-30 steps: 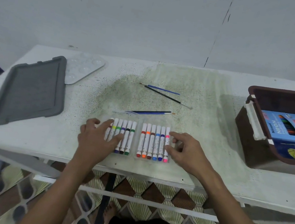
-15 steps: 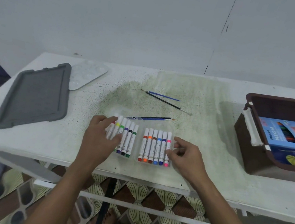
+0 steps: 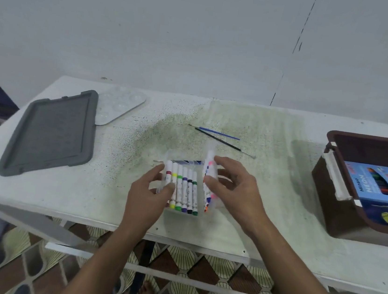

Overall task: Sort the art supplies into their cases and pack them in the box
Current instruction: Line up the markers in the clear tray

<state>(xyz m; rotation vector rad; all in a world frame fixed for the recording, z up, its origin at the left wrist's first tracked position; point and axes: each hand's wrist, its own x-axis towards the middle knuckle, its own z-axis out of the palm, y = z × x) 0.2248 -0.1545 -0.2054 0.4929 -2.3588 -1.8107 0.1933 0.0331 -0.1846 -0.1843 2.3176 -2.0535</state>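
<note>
Plain pale grey wall (image 3: 177, 35) behind everything, with a thin dark crack (image 3: 295, 49) running down toward the table's far edge. The white table (image 3: 48, 192) has greenish speckled staining over its middle. Underneath, a white crossbar (image 3: 196, 279) and a tiled floor (image 3: 197, 267) in a brown diamond-and-fan pattern.

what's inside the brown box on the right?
A blue neon-marker carton lies inside the brown box, its printed face up. The box runs past the frame's right edge and the carton covers the floor, so anything beneath or beside it cannot be seen.
</note>
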